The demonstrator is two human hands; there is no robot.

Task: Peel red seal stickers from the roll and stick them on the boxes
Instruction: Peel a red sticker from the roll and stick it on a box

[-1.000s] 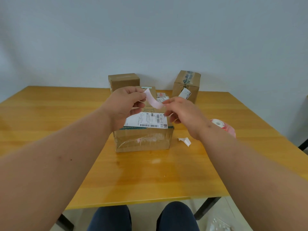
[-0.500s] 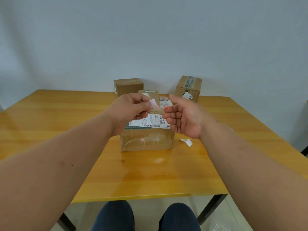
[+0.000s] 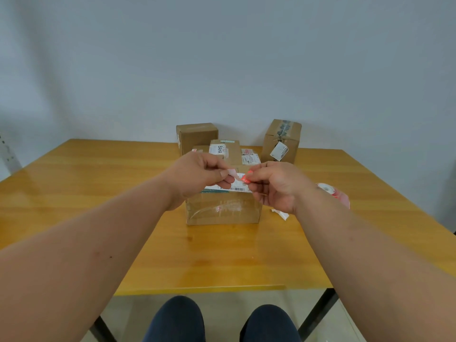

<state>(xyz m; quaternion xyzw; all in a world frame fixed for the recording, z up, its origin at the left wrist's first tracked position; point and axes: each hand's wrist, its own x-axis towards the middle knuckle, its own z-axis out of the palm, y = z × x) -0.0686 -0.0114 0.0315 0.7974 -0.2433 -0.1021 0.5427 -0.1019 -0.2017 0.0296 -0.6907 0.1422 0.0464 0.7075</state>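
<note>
Both hands are held up over the near cardboard box (image 3: 223, 209), which carries a white barcode label on top. My left hand (image 3: 197, 178) pinches a small white backing strip (image 3: 233, 173) by its left end. My right hand (image 3: 274, 185) pinches a red seal sticker (image 3: 247, 176) at the strip's right end. The sticker roll (image 3: 332, 192), red with a white core, lies on the table just right of my right wrist and is partly hidden by it.
Behind the near box stand more cardboard boxes: one at the back left (image 3: 197, 135), a taped one marked BAHA (image 3: 225, 150), and a tall one at the back right (image 3: 282, 141). A crumpled white paper scrap (image 3: 281, 214) lies on the wooden table (image 3: 98, 183).
My hands drew together then apart again; the right hand now pinches the red sticker at the strip's end. The view has tilted, showing the roll once more.
</note>
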